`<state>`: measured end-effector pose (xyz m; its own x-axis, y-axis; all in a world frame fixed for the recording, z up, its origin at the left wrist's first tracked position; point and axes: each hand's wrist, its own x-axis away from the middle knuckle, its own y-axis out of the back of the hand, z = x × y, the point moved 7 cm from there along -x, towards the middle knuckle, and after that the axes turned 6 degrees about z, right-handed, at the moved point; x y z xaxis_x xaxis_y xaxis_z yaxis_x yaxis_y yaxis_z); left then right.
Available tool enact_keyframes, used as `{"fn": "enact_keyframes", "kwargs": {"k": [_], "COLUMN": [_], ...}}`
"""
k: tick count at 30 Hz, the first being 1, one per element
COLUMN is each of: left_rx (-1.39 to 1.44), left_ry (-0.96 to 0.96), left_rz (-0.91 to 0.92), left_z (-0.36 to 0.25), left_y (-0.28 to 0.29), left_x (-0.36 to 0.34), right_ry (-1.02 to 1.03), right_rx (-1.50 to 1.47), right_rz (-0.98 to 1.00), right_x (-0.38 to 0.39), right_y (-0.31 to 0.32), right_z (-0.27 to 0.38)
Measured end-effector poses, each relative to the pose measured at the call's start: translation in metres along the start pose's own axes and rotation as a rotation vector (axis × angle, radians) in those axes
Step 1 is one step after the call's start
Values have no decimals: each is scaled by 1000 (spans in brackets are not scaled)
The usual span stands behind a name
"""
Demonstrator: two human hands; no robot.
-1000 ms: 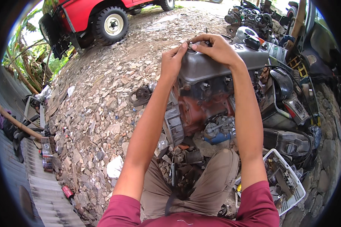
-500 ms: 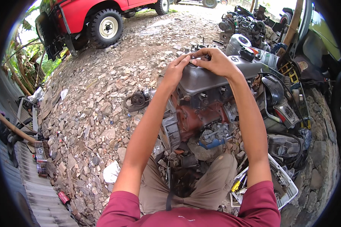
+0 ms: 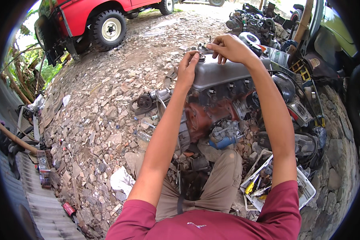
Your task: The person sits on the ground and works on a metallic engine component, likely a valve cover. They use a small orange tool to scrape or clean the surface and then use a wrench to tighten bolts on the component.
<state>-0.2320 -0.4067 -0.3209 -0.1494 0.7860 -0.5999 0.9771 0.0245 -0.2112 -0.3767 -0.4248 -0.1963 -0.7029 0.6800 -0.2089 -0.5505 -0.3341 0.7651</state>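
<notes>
Right now, from where I stand, both bare hands are up at the far left end of a grey engine cover [image 3: 224, 74], just above the middle of the frame. The left hand [image 3: 187, 67] is curled with its thumb and fingers against a dark round fitting [image 3: 202, 59] on top of that cover; whether it truly grips the fitting or merely rests there, I can't tell. The right hand [image 3: 233, 50] is lifted just beside it, thumb and forefinger brought together and the other fingers curled loosely; anything pinched between those tips is too small for me to make out.

Beneath the cover, the rusty-red engine block [image 3: 208, 120] sits at the centre of the frame, between the forearms. Below it, near the person's knee, lies a silver and blue metal part [image 3: 225, 138]. A pulley [image 3: 144, 102] shows left of the block, just beside the left forearm. At lower right, a white plastic basket [image 3: 309, 193] holds tools, one with a yellow handle [image 3: 250, 187]. A white cloth [image 3: 122, 181] lies on the stones at lower left, and a red vehicle [image 3: 88, 16] stands at upper left.
</notes>
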Motion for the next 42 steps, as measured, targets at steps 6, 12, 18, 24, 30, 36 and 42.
{"fn": "enact_keyframes", "kwargs": {"k": [6, 12, 18, 24, 30, 36, 42], "left_rx": [13, -47, 78, 118, 162, 185, 173], "left_ry": [16, 17, -49, -43, -17, -17, -43], "left_rz": [37, 71, 43, 57, 76, 76, 70], "left_z": [-7, -4, -6, -1, 3, 0, -1], "left_y": [-6, -3, -3, -1, 0, -3, -2], "left_x": [6, 7, 5, 7, 7, 7, 6], "right_ry": [163, 213, 182, 239, 269, 153, 263], "right_rx": [33, -61, 121, 276, 248, 109, -98], "right_rz": [-16, 85, 130, 264, 240, 170, 35], "right_x": [-9, -18, -26, -34, -33, -29, -17], "right_y": [-8, -16, -16, -19, -18, -17, -24], "right_z": [-3, -3, 8, 13, 22, 3, -4]}}
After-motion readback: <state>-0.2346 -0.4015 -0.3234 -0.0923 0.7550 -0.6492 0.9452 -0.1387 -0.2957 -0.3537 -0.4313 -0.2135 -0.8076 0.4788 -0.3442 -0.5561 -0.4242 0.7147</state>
